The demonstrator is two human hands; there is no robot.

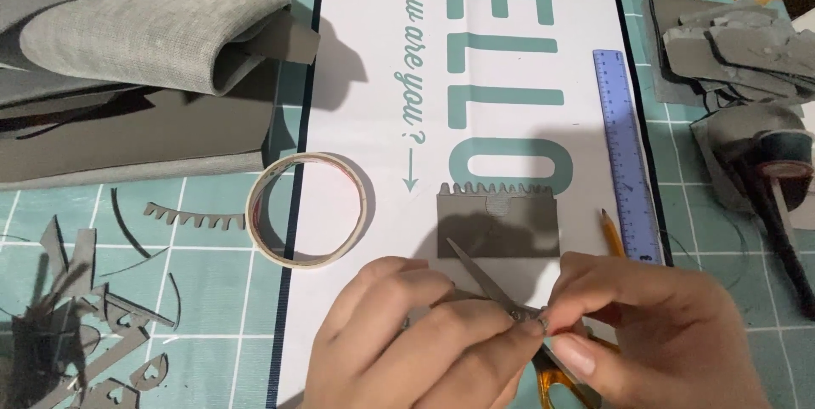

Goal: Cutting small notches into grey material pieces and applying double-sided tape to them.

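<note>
Scissors (501,307) sit low in the frame's centre, blades parted, tip resting on a grey scalloped paper piece (498,222) lying mid-frame on white printed paper. I see my left hand (407,341) and right hand (654,332) pinching together at a tiny scrap (543,321) near the pivot. I judge that scrap light, limp, easily creased: best gripped by fingertips at its edge.

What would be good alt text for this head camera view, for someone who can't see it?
Two hands, left and right, meet over small scissors with orange handles, blades pointing at a grey scalloped-edge card piece on a white printed sheet. A tape roll, blue ruler and pencil lie nearby.
</note>
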